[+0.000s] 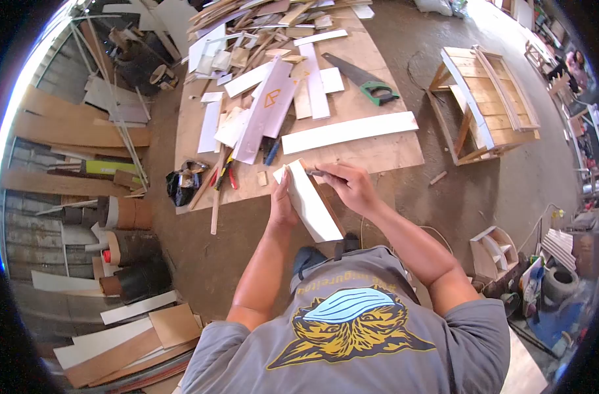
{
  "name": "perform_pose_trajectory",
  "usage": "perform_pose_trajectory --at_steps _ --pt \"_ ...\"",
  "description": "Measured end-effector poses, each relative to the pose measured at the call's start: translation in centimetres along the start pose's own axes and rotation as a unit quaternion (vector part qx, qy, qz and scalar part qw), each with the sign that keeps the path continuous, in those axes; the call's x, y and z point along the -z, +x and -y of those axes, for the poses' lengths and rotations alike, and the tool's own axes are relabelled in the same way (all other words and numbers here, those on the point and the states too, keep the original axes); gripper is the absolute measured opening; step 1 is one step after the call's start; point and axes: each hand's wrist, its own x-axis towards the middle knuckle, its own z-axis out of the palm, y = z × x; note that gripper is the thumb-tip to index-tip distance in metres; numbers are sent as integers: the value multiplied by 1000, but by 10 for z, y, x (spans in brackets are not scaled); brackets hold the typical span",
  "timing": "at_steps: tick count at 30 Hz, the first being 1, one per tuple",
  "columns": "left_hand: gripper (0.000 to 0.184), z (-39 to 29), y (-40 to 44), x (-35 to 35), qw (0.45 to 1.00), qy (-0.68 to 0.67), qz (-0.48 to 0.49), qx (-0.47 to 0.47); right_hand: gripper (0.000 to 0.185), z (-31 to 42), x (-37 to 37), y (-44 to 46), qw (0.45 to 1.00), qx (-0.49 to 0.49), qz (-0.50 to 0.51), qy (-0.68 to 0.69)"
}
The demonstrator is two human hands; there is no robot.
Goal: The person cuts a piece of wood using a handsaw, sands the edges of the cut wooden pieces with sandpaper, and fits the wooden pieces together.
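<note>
My left hand (283,205) grips the left edge of a short white board (310,205), held tilted in front of my body near the table's front edge. One long side of the board shows a brown edge. At its right side, my right hand (352,189) is closed on a small, dark, slim object (316,173) whose kind I cannot make out. The tip of this object is close to the board's upper right edge. A long white board (349,132) lies on the table just beyond my hands.
The wooden table (385,154) carries a hand saw with a green handle (379,93), red-handled pliers (232,176), a black bag (184,184) and a heap of offcuts (247,59). A wooden bench (493,98) stands to the right. Boards (125,341) and rolls (132,213) line the left.
</note>
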Motion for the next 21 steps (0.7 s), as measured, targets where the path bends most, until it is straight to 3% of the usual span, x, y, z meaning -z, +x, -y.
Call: perform_pose_trajectory --at_steps 2,5,8,9,11,13,16,19,21 --pt "53 1 5 -18 1000 -4 -27 -5 26 -4 2 2 996 -40 -20 71" --pt "57 -5 18 -27 998 -40 -46 20 30 -29 20 -13 998 -67 21 0" --pt "69 12 57 -7 998 -37 -43 -10 40 -44 46 -17 976 -210 46 -30" --pt "62 16 64 -10 998 -43 -49 -23 41 -46 52 -15 964 -261 51 -33" --pt "51 32 78 -18 995 -57 -65 -50 45 -75 50 -16 960 -273 19 -54" --pt "51 48 96 -30 994 -65 -78 -41 47 -106 42 -13 961 -269 -3 -62" --pt "51 75 125 -38 989 -95 -114 -10 39 -147 37 5 939 -327 -4 -105" --pt "53 101 159 -23 987 -52 -149 11 39 -191 40 27 885 -445 28 -133" --pt "53 99 172 -14 982 12 -182 54 40 -216 46 42 898 -401 51 -174"
